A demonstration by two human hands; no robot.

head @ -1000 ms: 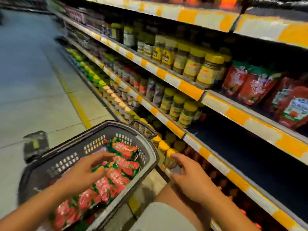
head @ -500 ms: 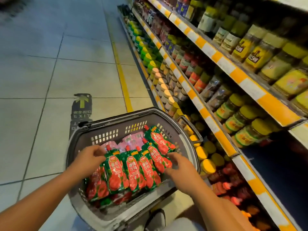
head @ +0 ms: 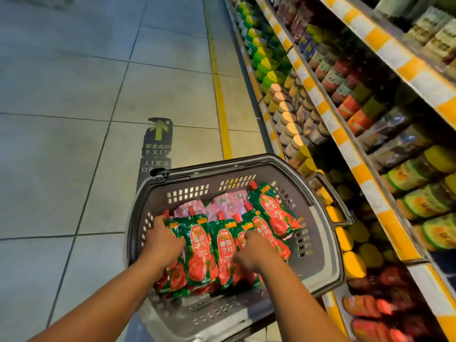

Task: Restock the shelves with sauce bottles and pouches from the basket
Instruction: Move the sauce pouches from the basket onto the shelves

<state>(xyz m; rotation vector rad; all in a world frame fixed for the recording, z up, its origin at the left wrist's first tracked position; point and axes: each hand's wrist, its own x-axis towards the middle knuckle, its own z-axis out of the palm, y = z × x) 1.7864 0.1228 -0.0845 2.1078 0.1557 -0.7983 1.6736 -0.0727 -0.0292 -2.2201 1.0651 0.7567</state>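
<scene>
A grey plastic basket [head: 328, 243] stands on the floor in front of me, holding several red and green tomato sauce pouches [head: 201, 250] with red spouts, and pale pink pouches [head: 229, 201] behind them. My left hand [head: 162, 243] grips the left end of a row of pouches, fingers curled over their tops. On the right side of the same row, my right hand [head: 256, 250] lies with its fingers curled round the pouches. One more sauce pouch [head: 274, 211] leans at the basket's back right.
Shelves [head: 345, 144] with orange and white edge strips run along the right, packed with jars and bottles. Yellow-lidded jars [head: 350, 265] fill the low shelf beside the basket. The tiled floor to the left carries a yellow line [head: 222, 114] and an exit arrow sticker [head: 158, 141].
My view has swung from the shelves down to the basket. My right hand left the shelf jar and came into the basket. Both hands now grasp the row of pouches.
</scene>
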